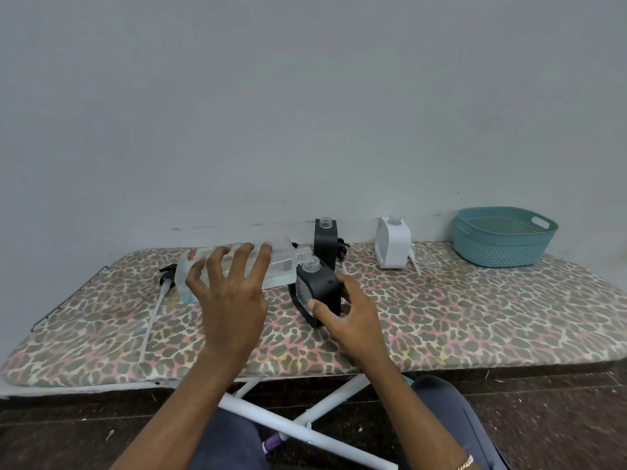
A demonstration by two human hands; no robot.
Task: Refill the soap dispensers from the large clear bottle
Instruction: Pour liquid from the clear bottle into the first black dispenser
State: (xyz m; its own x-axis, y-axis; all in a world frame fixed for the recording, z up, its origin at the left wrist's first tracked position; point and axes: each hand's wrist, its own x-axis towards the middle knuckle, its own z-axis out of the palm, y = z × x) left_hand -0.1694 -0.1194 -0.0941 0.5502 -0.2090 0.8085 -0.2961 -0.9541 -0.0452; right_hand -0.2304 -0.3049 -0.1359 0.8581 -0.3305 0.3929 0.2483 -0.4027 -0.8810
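**Pour one under way**

Left hand [230,300] grips the large clear bottle [281,262], tipped flat at nine o'clock of the near black dispenser [322,286]. Right hand [353,317] clasps that dispenser. Rear black dispenser [325,242] at twelve and white dispenser [392,244] at two stand uncapped, likely still waiting.

Clear glossy plastic bottle [237,266], matt black dispenser [320,293].

Three soap dispensers are pictured on one leopard-print ironing board [475,317]: a near black dispenser [322,286], a far black dispenser [324,242] and, further right, one white dispenser [393,244]. One large clear bottle [278,266] is seen at left, one teal basket [502,245] at far right. Two hands are shown, the left hand [230,300] and the right hand [353,320]. One loose pump [165,278] is seen at left; others are partly hidden.
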